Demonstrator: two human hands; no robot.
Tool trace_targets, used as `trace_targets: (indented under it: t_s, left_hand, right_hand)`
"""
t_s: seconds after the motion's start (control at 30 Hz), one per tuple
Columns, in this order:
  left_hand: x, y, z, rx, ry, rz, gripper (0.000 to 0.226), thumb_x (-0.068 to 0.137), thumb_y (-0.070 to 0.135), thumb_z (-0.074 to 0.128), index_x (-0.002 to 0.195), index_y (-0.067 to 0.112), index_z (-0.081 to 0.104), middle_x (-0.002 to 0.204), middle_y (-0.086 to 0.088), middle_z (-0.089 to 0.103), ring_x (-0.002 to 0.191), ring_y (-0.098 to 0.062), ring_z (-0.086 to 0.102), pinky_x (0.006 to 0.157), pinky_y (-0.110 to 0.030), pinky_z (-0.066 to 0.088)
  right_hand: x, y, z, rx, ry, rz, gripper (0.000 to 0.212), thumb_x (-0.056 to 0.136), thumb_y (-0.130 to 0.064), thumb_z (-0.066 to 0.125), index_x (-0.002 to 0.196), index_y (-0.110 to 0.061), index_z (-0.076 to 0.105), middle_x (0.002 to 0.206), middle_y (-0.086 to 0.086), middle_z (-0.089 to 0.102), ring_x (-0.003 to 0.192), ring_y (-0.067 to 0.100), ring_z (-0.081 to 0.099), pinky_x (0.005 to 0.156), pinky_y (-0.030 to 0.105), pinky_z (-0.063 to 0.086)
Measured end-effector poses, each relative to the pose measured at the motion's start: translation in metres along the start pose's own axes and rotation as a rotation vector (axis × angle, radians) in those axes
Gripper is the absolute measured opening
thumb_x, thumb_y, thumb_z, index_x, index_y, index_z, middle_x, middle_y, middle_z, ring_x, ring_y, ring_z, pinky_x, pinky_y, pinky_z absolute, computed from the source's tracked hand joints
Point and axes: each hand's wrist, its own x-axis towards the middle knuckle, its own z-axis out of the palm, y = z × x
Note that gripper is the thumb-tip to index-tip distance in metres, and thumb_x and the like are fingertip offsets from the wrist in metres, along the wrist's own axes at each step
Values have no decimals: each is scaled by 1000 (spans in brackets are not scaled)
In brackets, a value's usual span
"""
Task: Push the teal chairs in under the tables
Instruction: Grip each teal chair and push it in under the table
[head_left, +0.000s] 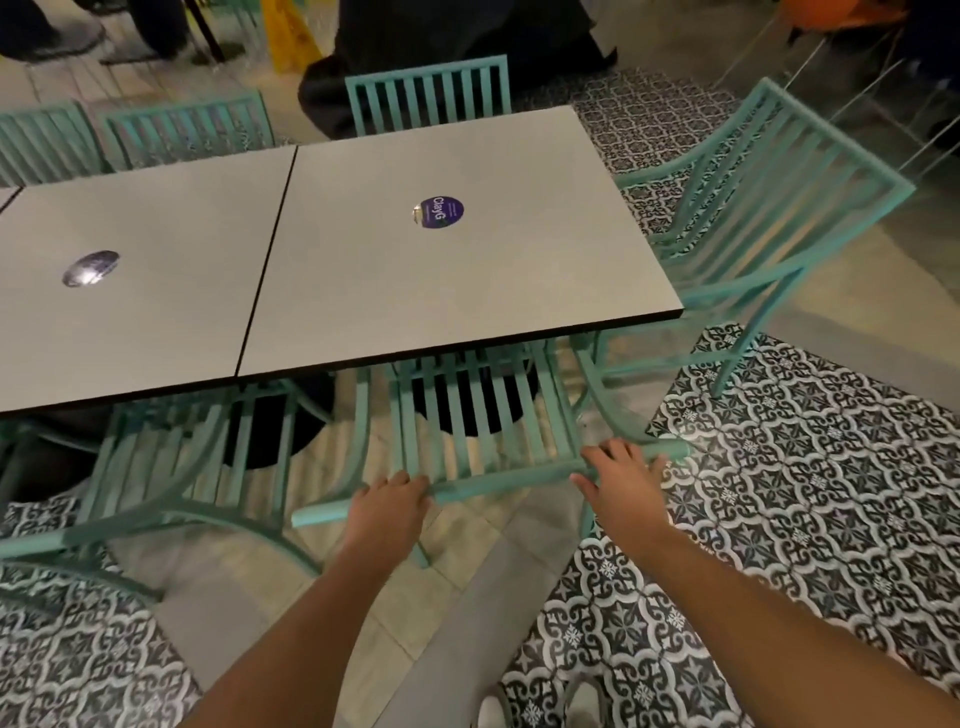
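Observation:
A teal slatted chair (483, 415) stands at the near side of the right grey table (467, 291), its seat partly under the tabletop. Both my hands rest on its top back rail. My left hand (387, 506) curls over the rail's left part. My right hand (621, 475) lies on the rail's right part with fingers spread. A second teal chair (171, 467) stands to the left at the neighbouring table (130, 322). Another teal chair (769, 218) stands angled at the right table's right end, away from it.
More teal chairs (428, 91) line the tables' far side. People's legs and dark clothing (457, 47) and a yellow floor sign (288, 31) stand beyond. Patterned tiles (805, 493) cover the floor to the right. My shoes (540, 706) show at the bottom edge.

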Motion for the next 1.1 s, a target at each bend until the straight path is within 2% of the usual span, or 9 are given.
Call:
trace_targets:
  t_s: [0.1, 0.23, 0.33, 0.47, 0.6, 0.73, 0.93, 1.1]
  left_hand:
    - [4, 9, -12, -57, -27, -8, 35, 100, 39, 35, 128, 26, 52, 113, 3, 57, 103, -20, 57, 89, -37, 46]
    - [22, 47, -41, -67, 18, 96, 45, 100, 43, 39, 141, 24, 42, 133, 1, 52, 117, -20, 54, 98, -38, 46]
    - [44, 94, -61, -8, 15, 204, 48, 100, 41, 38, 144, 23, 39, 138, 0, 48, 120, -21, 52, 98, -39, 46]
    - [66, 176, -77, 48, 51, 356, 47, 99, 40, 39, 143, 21, 43, 137, -1, 49, 114, -21, 55, 92, -37, 47]
    - [94, 268, -80, 68, 71, 458, 45, 99, 44, 39, 135, 20, 50, 128, -1, 54, 109, -20, 56, 85, -34, 47]
    - [131, 369, -85, 90, 86, 459, 53, 100, 51, 31, 139, 18, 44, 137, -5, 51, 120, -26, 52, 97, -40, 43]
    - [189, 520, -113, 80, 139, 512, 48, 98, 49, 41, 136, 21, 49, 132, -5, 55, 119, -26, 52, 99, -41, 42]
    - [252, 605, -142, 122, 184, 542, 47, 95, 48, 42, 132, 19, 51, 129, -6, 55, 118, -27, 52, 99, -42, 41]
  right_hand:
    - [-1, 6, -8, 65, -2, -18, 38, 98, -40, 43, 133, -26, 48, 133, -1, 45, 129, 19, 36, 113, 52, 19]
    - [-16, 37, -29, 143, 113, 14, 41, 98, -36, 44, 136, -20, 46, 141, 3, 43, 131, 22, 37, 113, 40, 27]
    - [-31, 79, -43, 138, 176, 101, 45, 98, -39, 44, 138, -19, 43, 143, 3, 43, 130, 23, 39, 112, 41, 29]
    - [-44, 147, -65, 160, 172, 283, 55, 97, -47, 42, 146, -23, 31, 150, 3, 35, 137, 24, 34, 115, 45, 26]
    - [-42, 227, -87, 245, 205, 411, 59, 97, -46, 43, 148, -22, 29, 153, 4, 30, 139, 25, 29, 114, 42, 23]
    - [-28, 312, -111, 212, 166, 420, 65, 95, -52, 37, 151, -25, 19, 158, 3, 20, 145, 25, 17, 118, 43, 18]
    - [16, 434, -189, 117, 176, 356, 66, 96, -51, 41, 151, -27, 16, 159, 2, 18, 144, 24, 18, 118, 41, 17]
    - [82, 497, -238, 106, 201, 277, 64, 97, -46, 44, 152, -27, 16, 158, 2, 20, 144, 24, 18, 117, 39, 14]
